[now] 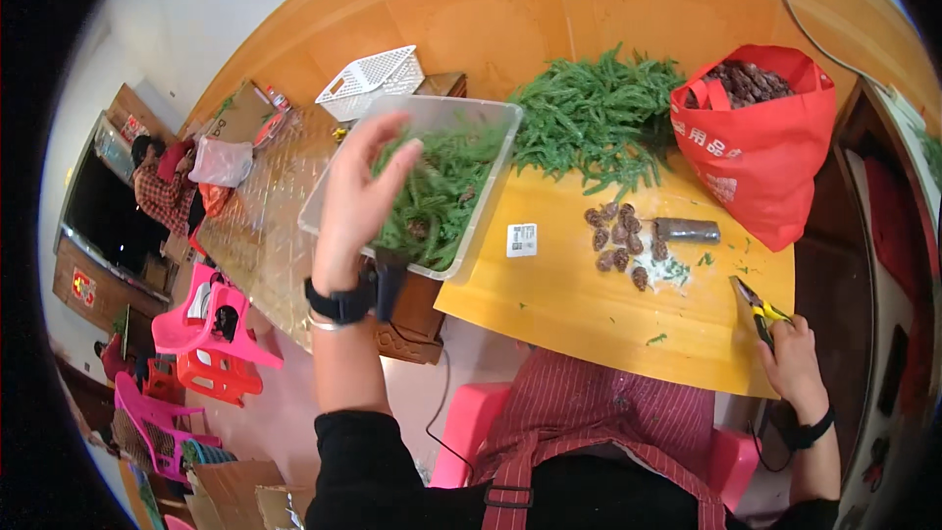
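Large white printed characters run across the front of the red bag [751,162] at the far right of the yellow-topped bench [549,309], with a smaller white mark lower down; a white card [522,239] left of centre bears a dark square pattern and print too small to read. Brown pine cones [751,83], rough and scaly, fill the bag's mouth. Just left of it, a heap of feathery green sprigs [589,118] spreads along the far edge, and farther left stands a translucent plastic tub [502,162] holding more greenery [446,201], with a perforated white basket [368,86] beyond it. The left hand [363,186], slightly blurred, is raised in front of the tub with its fingers spread, hiding part of the rim; whether it touches anything cannot be told. The right hand [790,363], at the bench's right edge, is closed round the yellow-and-black handles of the pliers [754,306], whose dark nose points far and left. Between the card and the pliers lie small loose cones [620,236], a smooth dark cylinder [689,231] and a scatter of white flakes [667,270]. Pink plastic chairs [221,319] and a person in a checked shirt [162,191] occupy the left side.
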Demonstrator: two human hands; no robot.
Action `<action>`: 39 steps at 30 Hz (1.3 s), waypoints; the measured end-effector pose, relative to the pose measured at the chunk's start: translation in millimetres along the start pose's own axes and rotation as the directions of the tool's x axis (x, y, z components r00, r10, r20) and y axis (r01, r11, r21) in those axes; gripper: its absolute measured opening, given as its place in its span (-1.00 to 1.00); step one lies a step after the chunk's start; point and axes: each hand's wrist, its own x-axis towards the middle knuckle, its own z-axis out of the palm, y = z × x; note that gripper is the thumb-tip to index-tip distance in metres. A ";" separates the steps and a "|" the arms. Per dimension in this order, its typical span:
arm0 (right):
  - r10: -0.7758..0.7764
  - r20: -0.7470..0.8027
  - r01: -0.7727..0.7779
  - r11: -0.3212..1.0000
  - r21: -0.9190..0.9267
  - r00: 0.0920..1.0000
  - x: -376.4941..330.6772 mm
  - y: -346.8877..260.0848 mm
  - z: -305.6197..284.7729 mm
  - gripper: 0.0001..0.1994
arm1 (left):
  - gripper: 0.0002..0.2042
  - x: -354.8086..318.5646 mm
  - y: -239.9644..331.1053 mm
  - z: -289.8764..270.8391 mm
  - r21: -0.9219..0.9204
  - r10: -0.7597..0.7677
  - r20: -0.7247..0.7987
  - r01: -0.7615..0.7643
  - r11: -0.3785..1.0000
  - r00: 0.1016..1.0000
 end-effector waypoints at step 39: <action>-0.255 -0.065 0.238 0.737 0.633 0.965 105.8 -80.4 -40.7 -0.77 | -0.78 17.3 6.7 186.5 -0.619 -0.156 0.617 0.598 0.509 0.771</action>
